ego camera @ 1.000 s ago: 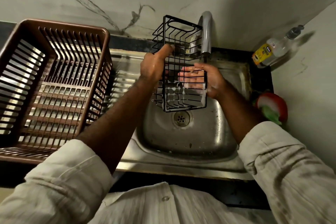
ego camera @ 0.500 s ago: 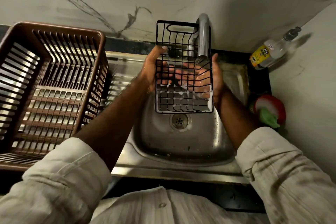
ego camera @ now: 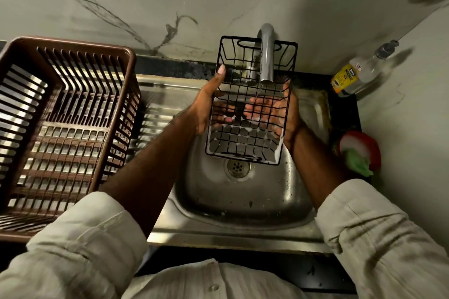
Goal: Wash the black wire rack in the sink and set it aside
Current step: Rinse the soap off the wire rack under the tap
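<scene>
The black wire rack (ego camera: 244,139) is held above the steel sink (ego camera: 243,199), tilted with its handle end up behind the faucet (ego camera: 266,56) and its lower end just over the drain (ego camera: 238,167). White suds cling to the lower wires. A thin stream of water falls from the spout onto the mesh.

The left grip (ego camera: 206,107) clasps the rack's left edge, thumb stretched up along the side wire and fingers wrapped beneath the mesh. The right grip (ego camera: 285,110) clasps the right edge, thumb by the rim and fingers spread under the mesh, seen through the wires. Both forearms are bare, with pale sleeves rolled up.

A brown slatted dish basket (ego camera: 73,42) stands on the drainboard to the left of the basin. On the dark surface at the right, a dishwash bottle (ego camera: 354,75) stands in the corner, and nearer, a red-and-white holder (ego camera: 362,145) carries a green scrubber (ego camera: 357,164).
</scene>
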